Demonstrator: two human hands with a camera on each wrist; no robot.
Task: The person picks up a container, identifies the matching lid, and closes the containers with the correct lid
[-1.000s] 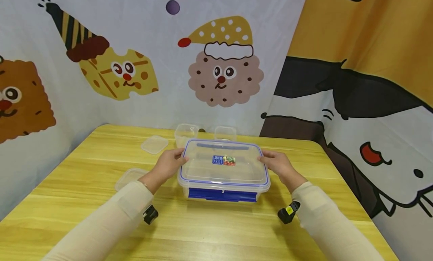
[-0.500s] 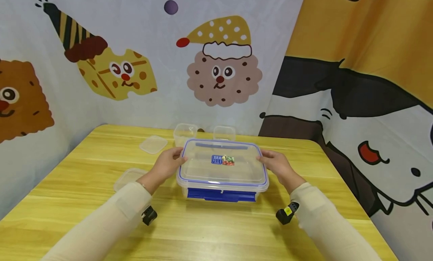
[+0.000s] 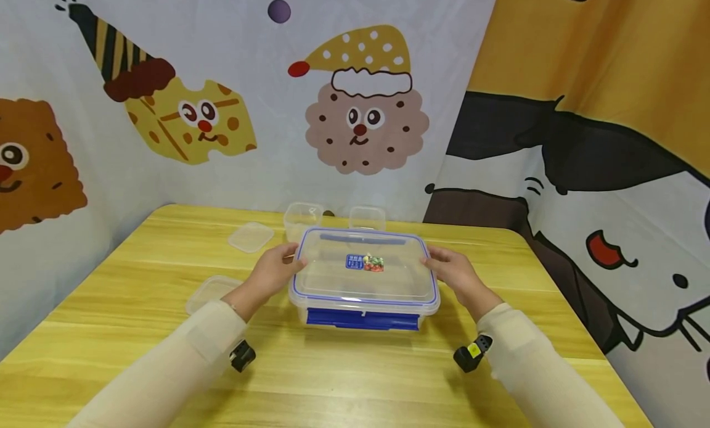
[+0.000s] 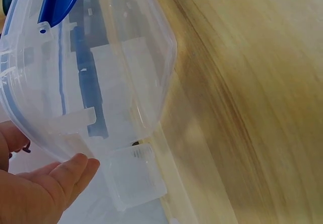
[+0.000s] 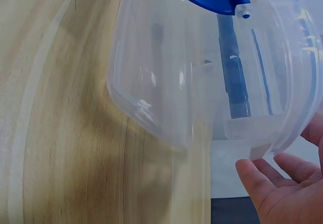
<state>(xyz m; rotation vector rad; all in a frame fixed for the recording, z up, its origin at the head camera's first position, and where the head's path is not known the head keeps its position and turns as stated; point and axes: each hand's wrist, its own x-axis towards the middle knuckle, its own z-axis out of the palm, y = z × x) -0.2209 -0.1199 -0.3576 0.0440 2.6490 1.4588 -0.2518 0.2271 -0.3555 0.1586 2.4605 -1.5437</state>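
Though its corners are softly rounded, the clear plastic box (image 3: 363, 283) makes a plain rectangle mid-table between the hands, its smooth lid ringed by a blue seal, a glossy blue clasp (image 3: 363, 319) in front. The left hand (image 3: 272, 270) grips one short end, thumb at the rim, the right hand (image 3: 456, 271) the other. Beyond are small translucent tubs (image 3: 367, 218); thin square lids (image 3: 251, 237) lie leftward on the streaky wood-grained table (image 3: 355, 385).

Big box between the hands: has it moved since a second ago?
No, not visibly: in the head view, the big box keeps its place against the far loose lid; the whole picture slid slightly left.
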